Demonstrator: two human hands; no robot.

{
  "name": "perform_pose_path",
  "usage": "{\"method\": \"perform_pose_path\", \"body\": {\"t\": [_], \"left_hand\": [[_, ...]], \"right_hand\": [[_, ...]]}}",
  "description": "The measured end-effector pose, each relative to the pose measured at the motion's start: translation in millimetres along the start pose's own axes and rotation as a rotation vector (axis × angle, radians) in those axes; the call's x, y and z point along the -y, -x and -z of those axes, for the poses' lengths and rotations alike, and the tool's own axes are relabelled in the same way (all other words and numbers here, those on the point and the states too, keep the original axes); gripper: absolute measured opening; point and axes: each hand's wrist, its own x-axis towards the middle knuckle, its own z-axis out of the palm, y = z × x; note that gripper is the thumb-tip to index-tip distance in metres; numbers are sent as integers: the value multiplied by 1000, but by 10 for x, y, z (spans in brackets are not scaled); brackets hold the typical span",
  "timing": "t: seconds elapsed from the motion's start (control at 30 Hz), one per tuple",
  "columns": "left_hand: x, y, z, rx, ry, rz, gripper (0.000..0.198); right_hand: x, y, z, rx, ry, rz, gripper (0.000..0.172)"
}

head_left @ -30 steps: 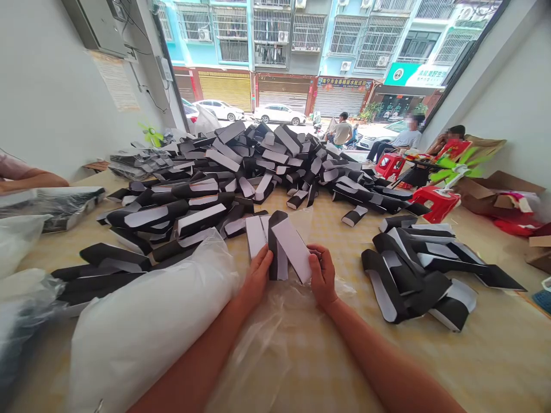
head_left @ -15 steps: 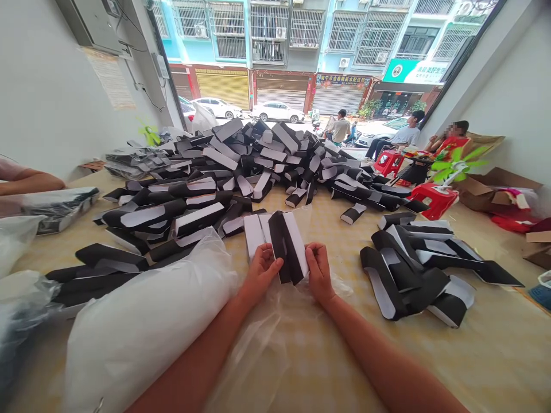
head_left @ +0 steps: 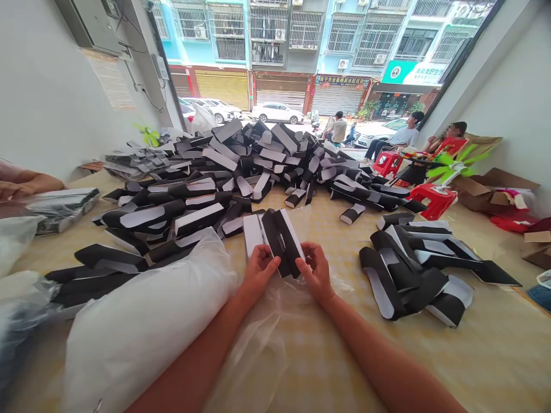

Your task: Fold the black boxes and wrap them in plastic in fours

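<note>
Between my hands is a small black-and-white folded paper box (head_left: 282,244), tilted upright over the table. My left hand (head_left: 260,269) grips its lower left side, thumb on the black face. At its right edge, my right hand (head_left: 316,269) is closed with the thumb pressed on the lower corner. White boxes (head_left: 252,232) stand just behind my left fingers. Clear plastic film (head_left: 262,344) lies on the table beneath my wrists. A stuffed white plastic bag (head_left: 146,327) rests beside my left forearm.
A large heap of black-and-white boxes (head_left: 262,152) covers the far table. Another pile (head_left: 408,269) lies at right. Plastic-wrapped bundles (head_left: 64,206) are at left, near another person's arm (head_left: 34,183). Red stools (head_left: 439,201), a green fan (head_left: 456,166) and seated people are beyond.
The box has turned slightly and shifted left between my hands. My right thumb has come round onto its black face. At left, the other person's hand has moved.
</note>
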Motion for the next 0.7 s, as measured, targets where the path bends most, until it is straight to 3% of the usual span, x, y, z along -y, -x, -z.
{"method": "perform_pose_path", "body": {"t": [0.2, 0.7], "left_hand": [[44, -11, 14, 41, 16, -3, 41], [74, -26, 33, 13, 2, 28, 42]], "right_hand": [[-12, 1, -24, -71, -59, -13, 37], [2, -12, -49, -67, -106, -6, 34]]}}
